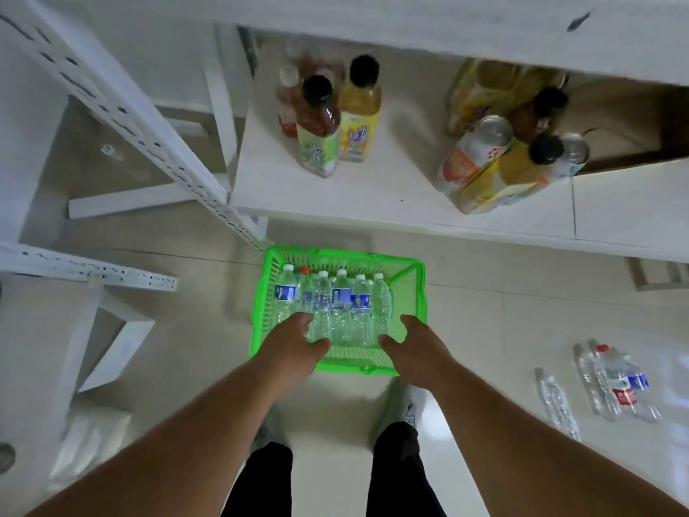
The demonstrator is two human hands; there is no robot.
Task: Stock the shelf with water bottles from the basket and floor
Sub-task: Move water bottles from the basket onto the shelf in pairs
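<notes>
A bright green plastic basket (pixel 417 292) stands on the floor just in front of the low white shelf (pixel 373 195). Several clear water bottles (pixel 341 304) lie side by side in it, caps toward the shelf. My left hand (pixel 294 343) hangs over the basket's near left part, fingers spread, close above the bottle bottoms. My right hand (pixel 412 341) is over the near right part, also spread with nothing in it. More water bottles (pixel 615 382) lie on the floor at the right, one bottle (pixel 555 401) slightly apart from them.
On the shelf stand juice and tea bottles (pixel 324 121) at the left and a tilted group of bottles and cans (pixel 503 162) at the right. A white perforated rack upright (pixel 123 117) slants on the left. An upper shelf board (pixel 447 28) overhangs.
</notes>
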